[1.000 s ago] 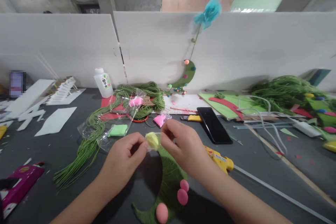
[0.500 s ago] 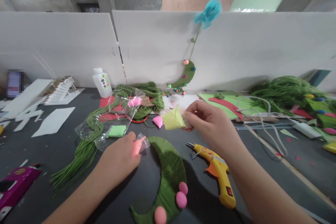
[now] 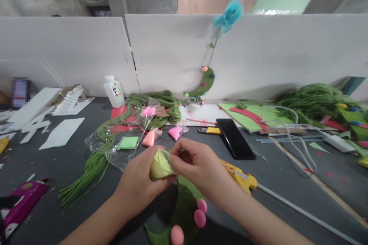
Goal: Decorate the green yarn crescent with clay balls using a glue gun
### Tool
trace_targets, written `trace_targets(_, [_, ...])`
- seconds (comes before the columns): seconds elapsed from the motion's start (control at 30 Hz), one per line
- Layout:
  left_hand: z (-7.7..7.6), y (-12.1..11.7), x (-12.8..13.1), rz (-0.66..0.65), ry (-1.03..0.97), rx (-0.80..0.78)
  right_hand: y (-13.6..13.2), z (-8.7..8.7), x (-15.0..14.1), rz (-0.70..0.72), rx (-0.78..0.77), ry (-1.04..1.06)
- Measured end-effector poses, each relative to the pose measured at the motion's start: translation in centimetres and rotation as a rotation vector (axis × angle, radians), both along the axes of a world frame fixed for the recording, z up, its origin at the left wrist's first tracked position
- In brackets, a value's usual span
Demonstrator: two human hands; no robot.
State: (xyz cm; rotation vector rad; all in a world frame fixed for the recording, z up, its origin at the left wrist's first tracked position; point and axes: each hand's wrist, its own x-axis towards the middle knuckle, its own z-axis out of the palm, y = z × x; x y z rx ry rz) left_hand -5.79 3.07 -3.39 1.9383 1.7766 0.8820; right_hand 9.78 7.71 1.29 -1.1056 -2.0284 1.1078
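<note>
A clear packet of yellow modelling clay (image 3: 161,165) is between my two hands. My left hand (image 3: 140,174) cups it from the left, fingers wrapped round it. The fingertips of my right hand (image 3: 195,160) pinch the wrapper's right end. Below them lies a green crescent (image 3: 186,206), its upper part hidden by my hands, with pink balls (image 3: 200,218) and a salmon-coloured ball (image 3: 177,234) on it. Just beyond my hands are an orange clay packet (image 3: 150,138) and a pink clay packet (image 3: 175,133). Green clay (image 3: 128,142) lies in a clear bag to the left.
A yellow glue gun (image 3: 238,176) lies partly under my right forearm. Behind it are a black phone (image 3: 235,138) and a yellow cutter (image 3: 213,130). Green cord (image 3: 99,160), a white bottle (image 3: 114,91) and a purple tool (image 3: 24,206) are on the left. A white cable (image 3: 301,149) loops at right.
The orange packet, in my left hand half a second ago, now lies on the table by the pink one. My right hand has brought the yellow packet back, and my left hand has closed round it.
</note>
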Motion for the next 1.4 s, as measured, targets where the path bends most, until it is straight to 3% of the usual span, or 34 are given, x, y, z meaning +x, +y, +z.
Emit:
trace_targets(0.17, [0.5,0.2,-0.8,-0.125,-0.030,0.001,0.4,0.1,0.6,-0.013,0.029,-0.020])
trace_targets(0.3, [0.0,0.2,-0.9,-0.170,0.030,0.025,0.6,0.0,0.7,0.048,0.215,-0.026])
trace_targets(0.53, [-0.6,0.4,-0.5,-0.116,0.145,0.113,0.1,0.2,0.6,0.119,0.500,-0.409])
trace_targets(0.6, [-0.4,0.4,-0.6,-0.115,0.193,0.097,0.1,0.4,0.6,0.188,0.505,-0.437])
trace_targets(0.77, [0.2,0.5,-1.3,-0.275,0.263,0.000,0.4,1.4,1.3,0.364,0.426,-0.415])
trace_targets(1.03, [0.1,0.6,-1.4,-0.311,0.384,-0.039,0.5,1.1,1.4,0.353,0.417,-0.386])
trace_targets(1.4, [0.2,0.6,-2.0,-0.250,0.285,-0.054,0.2,0.0,0.8,0.378,0.468,-0.321])
